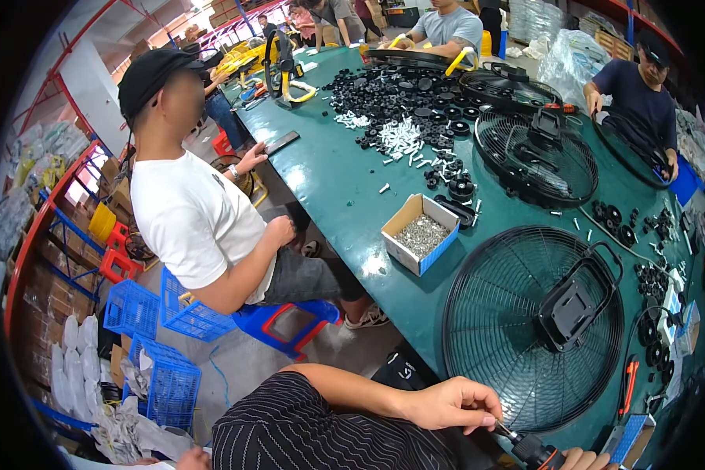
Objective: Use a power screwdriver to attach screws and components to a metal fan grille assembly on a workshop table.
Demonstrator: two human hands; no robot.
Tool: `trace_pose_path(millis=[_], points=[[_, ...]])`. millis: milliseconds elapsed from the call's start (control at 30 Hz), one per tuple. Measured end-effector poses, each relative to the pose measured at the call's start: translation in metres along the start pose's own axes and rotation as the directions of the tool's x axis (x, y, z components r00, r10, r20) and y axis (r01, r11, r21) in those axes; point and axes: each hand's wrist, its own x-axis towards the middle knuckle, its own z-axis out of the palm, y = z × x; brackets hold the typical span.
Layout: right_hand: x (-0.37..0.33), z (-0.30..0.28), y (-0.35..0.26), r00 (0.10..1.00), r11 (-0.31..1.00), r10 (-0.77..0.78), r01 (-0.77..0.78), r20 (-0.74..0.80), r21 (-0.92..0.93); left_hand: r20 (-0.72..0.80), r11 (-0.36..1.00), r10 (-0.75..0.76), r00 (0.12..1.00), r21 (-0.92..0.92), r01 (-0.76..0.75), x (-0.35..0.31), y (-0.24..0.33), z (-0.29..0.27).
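Note:
My left hand is closed in a pinch, with thumb and fingertips at the bit end of a power screwdriver. Whatever sits between those fingertips is too small to make out. At the lower edge, my right hand is wrapped round the screwdriver's body; part of that hand is cut off by the frame. Just beyond the tool, a round black fan grille lies on the green table. A black bracket with a looped handle rests on the grille.
An open box of small metal screws stands left of the grille. Farther off are piled black knobs, white bolts and another fan. A seated person in white is at the left; blue crates stand on the floor.

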Motion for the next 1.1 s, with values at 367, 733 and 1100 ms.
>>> trace_pose_path(millis=[367,733,1100], points=[[0.003,0.002,-0.012,0.990,0.986,0.136,-0.138,-0.027,-0.095,0.022,0.987,-0.137,0.990,0.088,0.134,-0.004,0.008,0.003],[0.020,0.004,-0.054,0.964,0.964,-0.185,0.140,-0.190,-0.227,0.274,0.789,-0.063,0.960,0.602,-0.120,0.076,0.044,0.044],[0.086,-0.056,-0.102,0.979,0.625,-0.201,0.106,-0.028,-0.774,0.673,0.294,-0.068,0.736,0.719,-0.630,0.267,0.005,0.077]])
